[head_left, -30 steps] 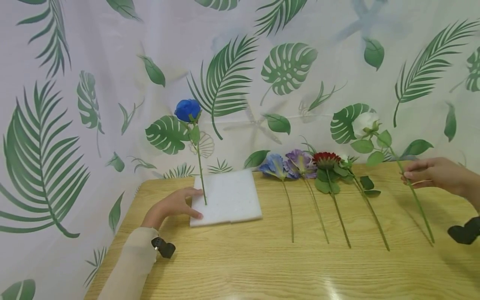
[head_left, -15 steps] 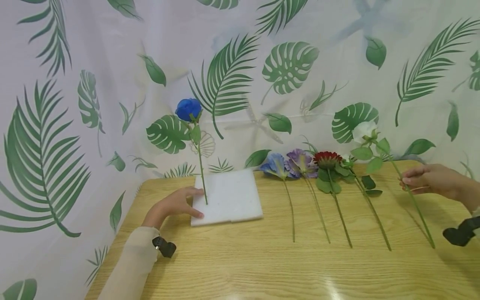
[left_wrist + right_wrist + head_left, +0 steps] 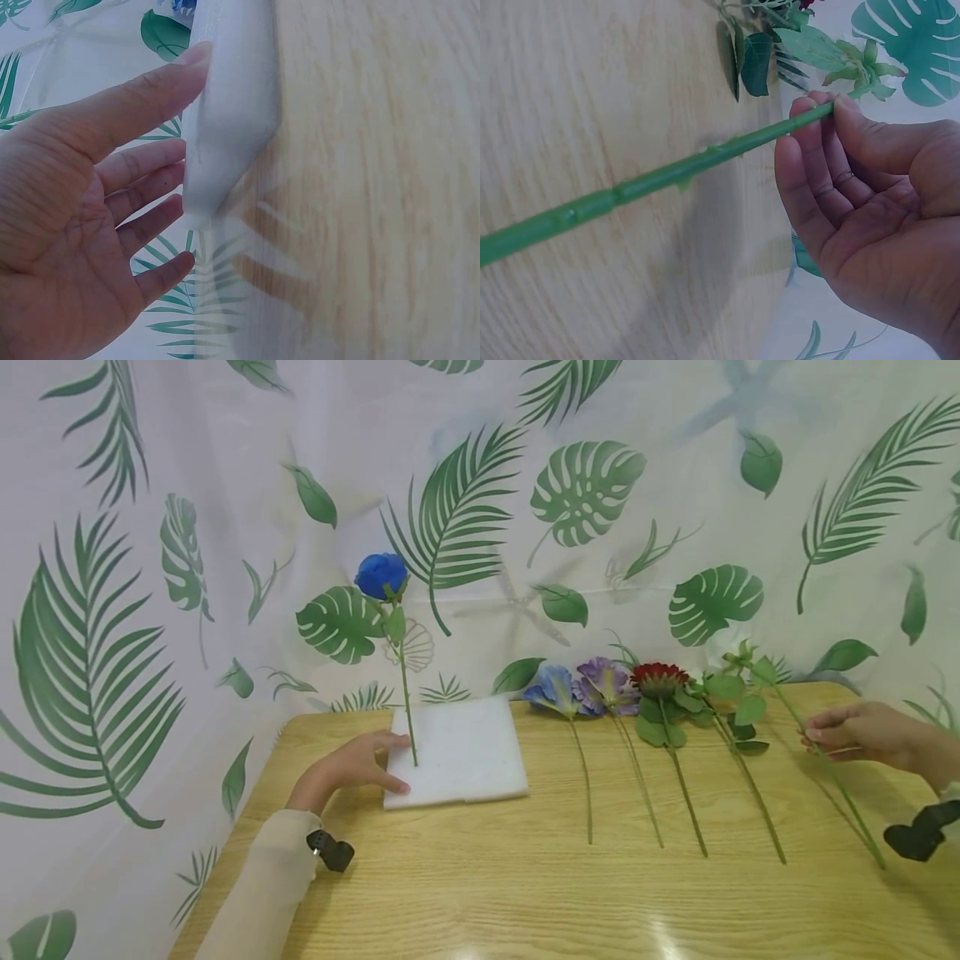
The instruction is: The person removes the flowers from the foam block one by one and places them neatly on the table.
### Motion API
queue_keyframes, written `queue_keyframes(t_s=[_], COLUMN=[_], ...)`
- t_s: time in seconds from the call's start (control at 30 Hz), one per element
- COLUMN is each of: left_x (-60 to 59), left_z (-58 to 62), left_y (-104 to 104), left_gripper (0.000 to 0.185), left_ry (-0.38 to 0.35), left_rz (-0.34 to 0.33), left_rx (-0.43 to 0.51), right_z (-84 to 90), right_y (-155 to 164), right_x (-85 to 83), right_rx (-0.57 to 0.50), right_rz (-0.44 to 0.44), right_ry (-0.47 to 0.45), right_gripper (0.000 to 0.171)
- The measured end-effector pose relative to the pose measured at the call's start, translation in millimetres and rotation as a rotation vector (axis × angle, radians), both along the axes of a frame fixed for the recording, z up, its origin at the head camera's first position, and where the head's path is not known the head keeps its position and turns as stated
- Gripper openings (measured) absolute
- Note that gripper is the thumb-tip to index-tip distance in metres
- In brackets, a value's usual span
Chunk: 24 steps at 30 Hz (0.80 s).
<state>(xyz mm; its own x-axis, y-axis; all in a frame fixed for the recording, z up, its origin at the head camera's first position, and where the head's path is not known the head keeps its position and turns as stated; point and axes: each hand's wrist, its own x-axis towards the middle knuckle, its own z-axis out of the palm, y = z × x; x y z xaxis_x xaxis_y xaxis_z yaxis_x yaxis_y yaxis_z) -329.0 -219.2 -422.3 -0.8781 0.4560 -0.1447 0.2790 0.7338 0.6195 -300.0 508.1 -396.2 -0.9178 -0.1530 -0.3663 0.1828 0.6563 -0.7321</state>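
Observation:
A blue rose (image 3: 382, 577) stands upright with its stem end in a white foam block (image 3: 472, 760) on the table. My left hand (image 3: 356, 772) rests at the block's left edge; in the left wrist view its thumb (image 3: 157, 94) touches the foam and the other fingers are nearly straight beside it. On the right, my right hand (image 3: 873, 735) pinches the green stem of a white rose (image 3: 731, 650) between thumb and fingertips. That rose slants, bloom toward the wall. In the right wrist view the thorny stem (image 3: 705, 159) runs out past the fingertips; the white bloom is hidden there.
Between block and right hand lie a light blue flower (image 3: 555, 689), a purple flower (image 3: 606, 683), a red flower (image 3: 658, 679) and a leafy green stem (image 3: 750, 785), side by side on the wooden table (image 3: 525, 893). A leaf-patterned curtain (image 3: 465, 502) hangs behind.
The white rose has come down toward the table, its bloom now lower and nearer the leafy stem. My right hand has lowered with it. The left hand stays at the foam block.

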Motion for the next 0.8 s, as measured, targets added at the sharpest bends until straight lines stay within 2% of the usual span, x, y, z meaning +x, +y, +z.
queue_keyframes(t_s=[0.33,0.6,0.8], left_x=[-1.0,-1.5,-0.6], left_z=[0.2,-1.3,-1.4], left_y=[1.6,0.3,0.5], left_gripper=[0.088,0.087,0.088], left_ry=[-0.011,-0.005,-0.017], left_rz=[0.003,-0.006,0.003], left_rx=[-0.008,-0.008,0.005], right_z=[-9.0,-12.0,-14.6], right_y=[1.3,-0.9,1.6], right_x=[2.9,5.4,5.3], right_rx=[0.004,0.077,0.100], right_rz=[0.031,0.038,0.001], right_ry=[0.016,0.041,0.040], right_gripper=[0.051,0.056,0.056])
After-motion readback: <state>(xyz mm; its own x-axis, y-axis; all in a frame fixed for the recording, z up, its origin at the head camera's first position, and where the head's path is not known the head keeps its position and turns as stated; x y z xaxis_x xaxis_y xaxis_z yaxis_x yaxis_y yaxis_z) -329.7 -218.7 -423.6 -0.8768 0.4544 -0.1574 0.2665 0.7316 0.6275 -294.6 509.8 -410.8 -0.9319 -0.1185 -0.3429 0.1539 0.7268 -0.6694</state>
